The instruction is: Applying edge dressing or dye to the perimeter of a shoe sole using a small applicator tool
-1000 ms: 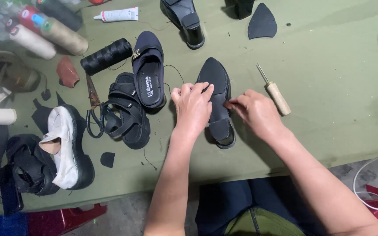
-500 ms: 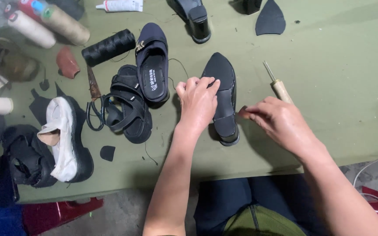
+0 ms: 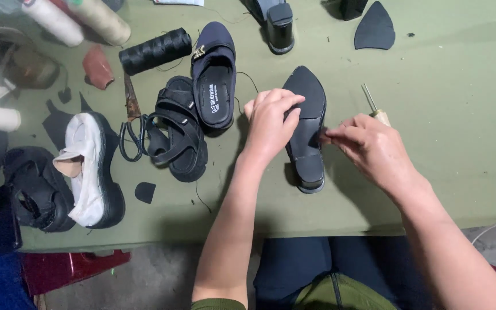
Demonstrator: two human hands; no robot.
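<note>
Black pointed shoe (image 3: pixel 307 135) lies sole-up at bench (image 3: pixel 460 155) centre. Left hand (image 3: pixel 271 123) presses it flat, fingers spread; right hand (image 3: pixel 368 146) pinches its 3 o'clock edge. I judge edge work underway; next needs the awl (image 3: pixel 376 109), 1 o'clock of that hand.

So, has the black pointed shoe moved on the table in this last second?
No. The black pointed shoe keeps its spot between the navy slip-on and the wooden-handled awl; only the camera view has shifted.
</note>
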